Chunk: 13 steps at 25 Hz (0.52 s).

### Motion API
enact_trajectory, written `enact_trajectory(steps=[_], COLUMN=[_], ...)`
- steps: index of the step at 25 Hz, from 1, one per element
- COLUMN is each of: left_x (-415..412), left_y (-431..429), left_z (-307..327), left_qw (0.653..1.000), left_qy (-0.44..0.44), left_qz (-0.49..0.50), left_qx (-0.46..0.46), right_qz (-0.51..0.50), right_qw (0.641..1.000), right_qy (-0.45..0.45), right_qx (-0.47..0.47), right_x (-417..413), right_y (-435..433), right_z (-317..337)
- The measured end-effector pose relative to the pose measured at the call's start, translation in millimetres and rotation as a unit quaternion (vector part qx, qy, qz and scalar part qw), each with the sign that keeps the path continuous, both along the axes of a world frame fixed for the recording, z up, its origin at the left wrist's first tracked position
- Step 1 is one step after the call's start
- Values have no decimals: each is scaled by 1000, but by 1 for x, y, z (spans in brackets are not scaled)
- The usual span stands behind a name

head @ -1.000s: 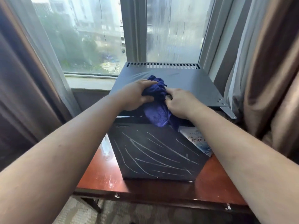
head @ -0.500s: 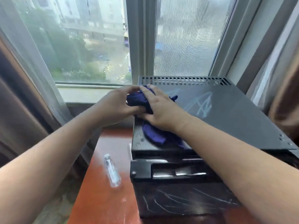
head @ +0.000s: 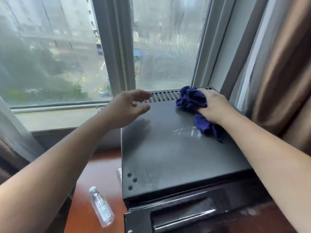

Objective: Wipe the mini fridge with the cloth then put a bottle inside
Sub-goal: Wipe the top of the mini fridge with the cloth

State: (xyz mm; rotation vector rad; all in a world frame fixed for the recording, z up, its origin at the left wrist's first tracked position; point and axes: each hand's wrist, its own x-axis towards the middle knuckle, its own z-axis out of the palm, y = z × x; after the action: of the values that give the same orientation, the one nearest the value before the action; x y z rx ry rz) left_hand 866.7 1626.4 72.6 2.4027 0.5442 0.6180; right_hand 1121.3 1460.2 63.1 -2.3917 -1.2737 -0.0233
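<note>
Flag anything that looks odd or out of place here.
White scribble marks streak the mini fridge top beside the blue cloth, not yet wiped. The clear bottle stands on the wooden table, nothing spilled.

The mini fridge (head: 176, 153) stands on the table (head: 101, 175), its back towards the window (head: 67, 56). The cloth (head: 193, 101) lies on the fridge top near the rear right corner, under the right hand (head: 212, 107). The bottle (head: 101, 206) lies on the table just left of the fridge's front left corner. The left hand (head: 127, 106) hovers over the top's rear left corner.

Rain-streaked window (head: 67, 47), brown curtain (head: 282, 64), reddish wooden table (head: 99, 174)
</note>
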Motion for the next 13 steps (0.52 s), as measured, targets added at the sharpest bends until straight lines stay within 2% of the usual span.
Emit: enact_trajectory(steps=[2, 4, 7, 10, 13], left_x=[4, 5, -12, -44, -57], left_y=[-2, -8, -28, -66, -100], left_z=[0, 0, 6, 15, 18], left_qw=[1000, 1000, 1000, 997, 992], left_qy=[7, 20, 16, 35, 75], left_qz=[1, 1, -17, -56, -103], left_qx=[-1, -2, 5, 28, 27], right_qz=[-21, 13, 169, 353, 417], right_qw=[1000, 1000, 985, 933, 903], right_qy=[-6, 4, 27, 74, 100], right_qx=[0, 4, 15, 2, -1], right_x=[6, -14, -83, -161, -169], right_y=[-12, -10, -22, -73, -92], right_z=[-2, -1, -1, 2, -1])
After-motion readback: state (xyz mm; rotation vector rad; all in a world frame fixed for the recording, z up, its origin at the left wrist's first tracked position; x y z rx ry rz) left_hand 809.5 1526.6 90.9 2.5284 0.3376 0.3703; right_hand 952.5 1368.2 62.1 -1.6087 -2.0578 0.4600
